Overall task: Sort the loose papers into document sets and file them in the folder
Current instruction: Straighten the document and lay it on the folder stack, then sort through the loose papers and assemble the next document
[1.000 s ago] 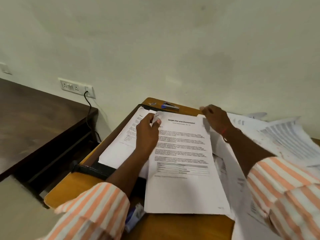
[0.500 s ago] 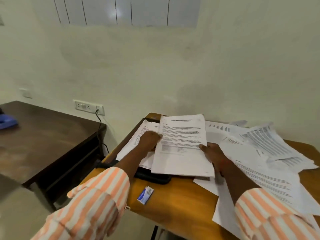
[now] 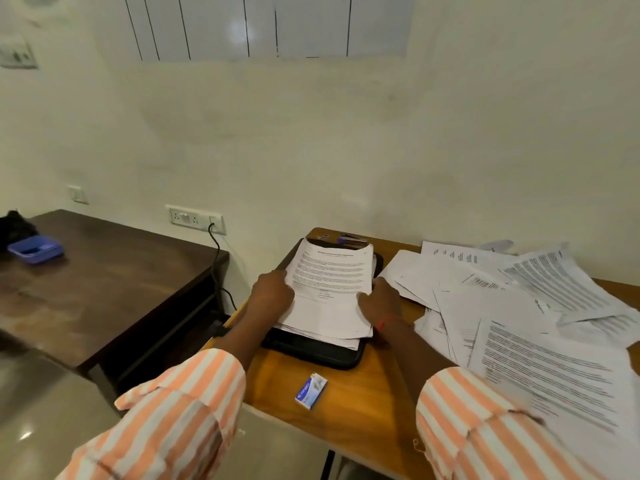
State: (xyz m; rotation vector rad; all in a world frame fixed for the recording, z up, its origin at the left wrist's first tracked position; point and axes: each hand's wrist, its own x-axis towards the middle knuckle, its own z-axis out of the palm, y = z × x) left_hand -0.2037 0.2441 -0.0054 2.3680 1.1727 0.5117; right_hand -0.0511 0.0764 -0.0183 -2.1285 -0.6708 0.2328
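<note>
Head view. The paper stack (image 3: 329, 296) lay on top of a black folder (image 3: 317, 353), which sat flat at the left end of the wooden table (image 3: 349, 407). The top sheet was printed text with a heading; the words were too small to read. The sheet edges at the near end of the stack were uneven.

The left hand (image 3: 273, 292) gripped the left edge of the stack, fingers curled round it. The right hand (image 3: 379, 301) held the right edge, thumb lying on the top sheet and fingers curled at the side. A red thread showed at the right wrist. Both sleeves were orange and white striped.

The loose papers (image 3: 512, 299) were spread overlapping across the right part of the table, just beside the folder, some hanging over the near edge.

A small blue and white box (image 3: 311, 390) lay on bare wood near the folder's front edge. A stapler (image 3: 350, 240) lay beyond the stack, by the wall.

To the left stood a dark desk (image 3: 104, 282) with a blue object (image 3: 35, 250) on it. A wall socket (image 3: 195, 219) had a black cable (image 3: 216, 258) plugged in.
</note>
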